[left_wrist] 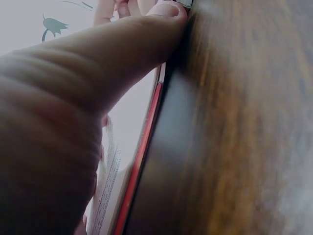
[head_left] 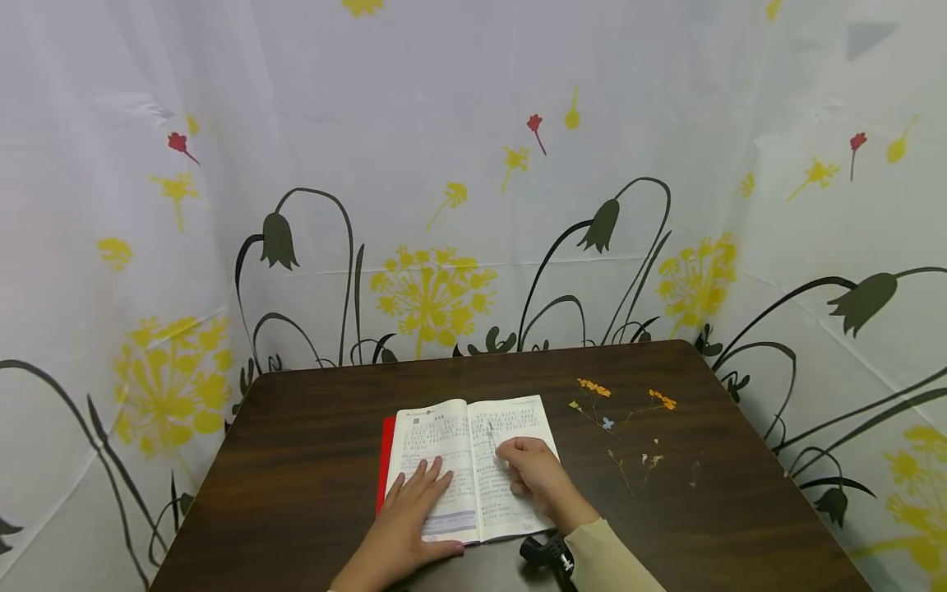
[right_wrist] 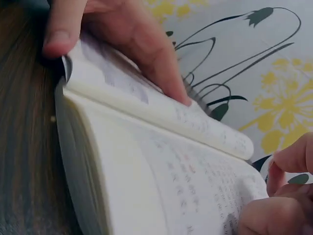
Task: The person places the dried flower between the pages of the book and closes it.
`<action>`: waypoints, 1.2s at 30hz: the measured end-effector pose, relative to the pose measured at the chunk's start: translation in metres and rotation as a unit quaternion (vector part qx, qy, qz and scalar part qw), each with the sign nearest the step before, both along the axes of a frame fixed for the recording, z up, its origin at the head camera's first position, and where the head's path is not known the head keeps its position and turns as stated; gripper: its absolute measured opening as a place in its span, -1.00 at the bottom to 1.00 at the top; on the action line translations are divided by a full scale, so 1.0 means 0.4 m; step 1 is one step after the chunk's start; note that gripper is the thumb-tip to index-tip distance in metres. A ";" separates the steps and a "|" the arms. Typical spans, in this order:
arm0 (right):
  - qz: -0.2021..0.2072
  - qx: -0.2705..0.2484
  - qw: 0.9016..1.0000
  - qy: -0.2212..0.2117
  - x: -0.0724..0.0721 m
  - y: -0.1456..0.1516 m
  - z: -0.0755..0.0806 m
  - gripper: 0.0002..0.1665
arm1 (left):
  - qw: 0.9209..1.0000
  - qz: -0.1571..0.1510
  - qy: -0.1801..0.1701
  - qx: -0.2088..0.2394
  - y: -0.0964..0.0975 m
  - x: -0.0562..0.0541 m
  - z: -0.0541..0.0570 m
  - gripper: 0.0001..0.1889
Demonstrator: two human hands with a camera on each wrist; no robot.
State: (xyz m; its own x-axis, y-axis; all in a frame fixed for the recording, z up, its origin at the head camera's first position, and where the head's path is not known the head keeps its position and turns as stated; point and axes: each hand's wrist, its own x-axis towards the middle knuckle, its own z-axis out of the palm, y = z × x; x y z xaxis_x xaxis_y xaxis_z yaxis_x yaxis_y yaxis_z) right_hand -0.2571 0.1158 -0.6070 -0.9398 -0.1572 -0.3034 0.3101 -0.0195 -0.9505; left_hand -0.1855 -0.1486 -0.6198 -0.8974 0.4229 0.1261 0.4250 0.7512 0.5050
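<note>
An open book [head_left: 510, 419] with printed pages lies on the table, a red cover edge [head_left: 386, 452] showing at its left. My left hand [head_left: 414, 514] presses flat on the left page with fingers spread, its thumb [left_wrist: 146, 36] along the book's lower edge. Over the right page, my right hand [head_left: 536, 473] has its fingers curled, with thumb and forefinger pinching a thin stem-like sprig [head_left: 491, 432] that points up the page. Most of the sprig's lower end is hidden by the fingers. In the right wrist view the pages bulge near the spine [right_wrist: 156, 125].
Several dried flowers lie right of the book: an orange cluster [head_left: 594, 387], another orange cluster [head_left: 662, 400], a small blue bloom [head_left: 607, 423] and pale thin sprigs [head_left: 621, 470]. A black wrist device [head_left: 546, 552] sits by the right sleeve. A flower-printed curtain [head_left: 444, 205] hangs behind the dark wooden table [head_left: 296, 460].
</note>
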 end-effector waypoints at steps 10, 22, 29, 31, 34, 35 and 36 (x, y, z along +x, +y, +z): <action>-0.066 0.121 0.989 0.059 0.017 -0.049 0.008 -0.80 | 1.000 0.006 0.002 -0.016 0.010 0.002 0.004 0.15; -0.045 0.100 0.992 0.065 0.015 -0.028 -0.005 -0.77 | 1.000 0.005 0.008 -0.029 0.004 0.004 0.003 0.14; 0.023 -0.016 0.993 0.115 0.043 0.039 -0.018 -0.63 | 1.000 0.005 0.005 -0.027 -0.001 0.007 0.009 0.15; 0.034 0.000 0.990 0.135 0.055 0.066 -0.014 -0.65 | 1.000 0.005 0.006 -0.027 -0.001 0.008 0.010 0.15; 0.051 0.084 0.977 0.189 0.075 0.114 -0.014 -0.75 | 1.000 0.003 0.008 -0.023 -0.001 0.008 0.009 0.14; 0.060 0.124 0.967 0.213 0.083 0.132 -0.015 -0.78 | 1.000 0.003 0.008 -0.022 -0.001 0.007 0.009 0.14; 0.070 0.163 0.955 0.238 0.093 0.150 -0.017 -0.77 | 1.000 0.001 0.012 -0.021 -0.001 0.007 0.009 0.14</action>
State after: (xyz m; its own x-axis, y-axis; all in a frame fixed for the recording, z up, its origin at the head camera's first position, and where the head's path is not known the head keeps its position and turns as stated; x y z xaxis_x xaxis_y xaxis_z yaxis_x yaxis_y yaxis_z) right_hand -0.2200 0.1759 -0.6137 -0.9603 -0.2609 0.0987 -0.1806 0.3120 -0.9328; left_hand -0.1825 -0.1489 -0.6162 -0.8954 0.4262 0.1289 0.4344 0.7727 0.4629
